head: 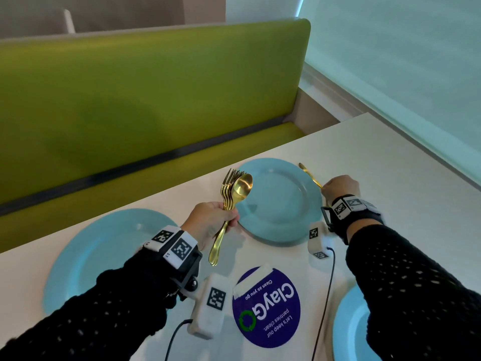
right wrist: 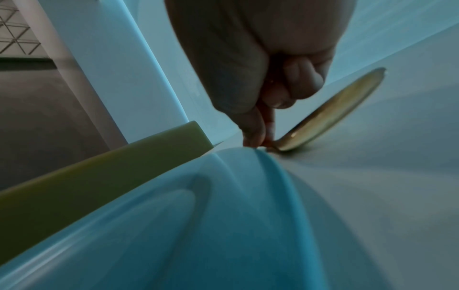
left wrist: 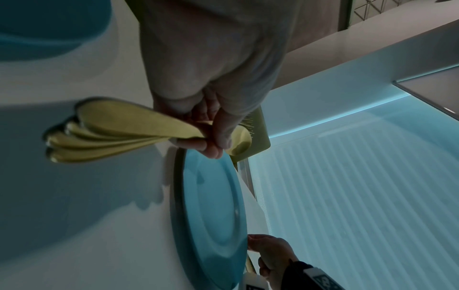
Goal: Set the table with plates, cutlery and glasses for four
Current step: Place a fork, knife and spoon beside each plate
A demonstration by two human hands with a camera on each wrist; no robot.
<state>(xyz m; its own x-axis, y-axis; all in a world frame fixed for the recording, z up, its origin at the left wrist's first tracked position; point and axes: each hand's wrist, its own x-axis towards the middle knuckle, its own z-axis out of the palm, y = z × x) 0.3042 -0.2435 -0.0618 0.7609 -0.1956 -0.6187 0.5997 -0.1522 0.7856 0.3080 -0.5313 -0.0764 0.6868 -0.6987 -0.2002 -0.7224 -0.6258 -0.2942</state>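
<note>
- Gold knife (head: 309, 175) lay on the counter (head: 390, 162) just right of the far blue plate (head: 281, 201), blade pointing away; right hand (head: 341, 187) pinched its handle
- Left hand (head: 208, 225) gripped bunched gold cutlery (head: 234, 194), heads tilted up and away

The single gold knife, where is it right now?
In the head view the gold knife lies right of the far light-blue plate, its handle pinched by the right hand.
</note>
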